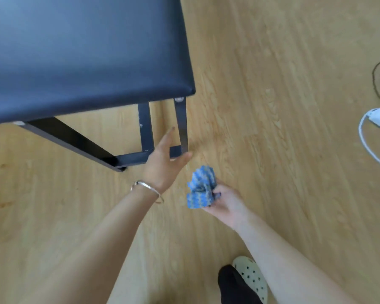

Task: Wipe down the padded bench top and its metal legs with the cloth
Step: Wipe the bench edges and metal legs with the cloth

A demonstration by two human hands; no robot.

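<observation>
My left hand (162, 159) is spread wide at the black metal legs (181, 123), under the dark blue padded bench top (86, 51) at ten o'clock; I cannot tell whether it touches them. My right hand (224, 201), at four o'clock of it, clutches the crumpled blue patterned cloth (201, 187). I would steady the frame, wrap the cloth round each leg and draw it downward.

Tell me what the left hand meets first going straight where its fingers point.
Probably the corner metal leg, right ahead of the left hand; depth is unclear, so it could pass beside it.
</observation>
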